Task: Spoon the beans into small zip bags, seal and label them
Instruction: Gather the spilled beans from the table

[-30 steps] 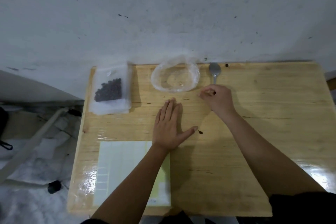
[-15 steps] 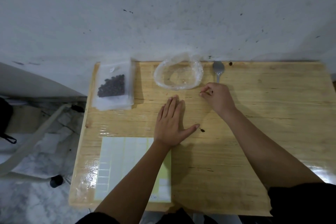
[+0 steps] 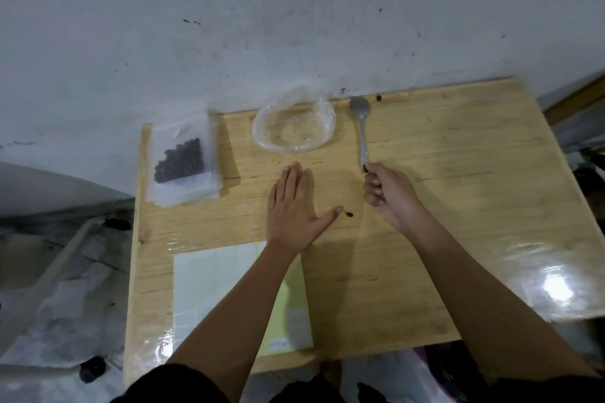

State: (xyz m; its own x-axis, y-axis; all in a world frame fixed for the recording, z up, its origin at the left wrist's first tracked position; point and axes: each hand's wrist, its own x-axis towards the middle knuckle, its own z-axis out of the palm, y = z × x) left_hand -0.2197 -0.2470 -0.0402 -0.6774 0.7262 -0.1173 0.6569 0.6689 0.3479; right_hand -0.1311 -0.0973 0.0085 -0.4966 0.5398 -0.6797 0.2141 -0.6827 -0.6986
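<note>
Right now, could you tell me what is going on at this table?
A person's right hand grips the spoon by its handle; the left hand lies flat on the table. A zip bag holding dark beans lies far left, a nearly empty clear plastic bag beside it, and a label sheet nearer.

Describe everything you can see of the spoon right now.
The grey metal-looking spoon has an oval bowl and a slim straight handle, with a dull sheen. It points away from the person, bowl at the far edge of the pale wooden table near the wall, right of the crumpled clear plastic bag. The bowl looks empty. The right hand holds the handle's near end in a closed grip. Whether the bowl rests on the table cannot be told.
</note>
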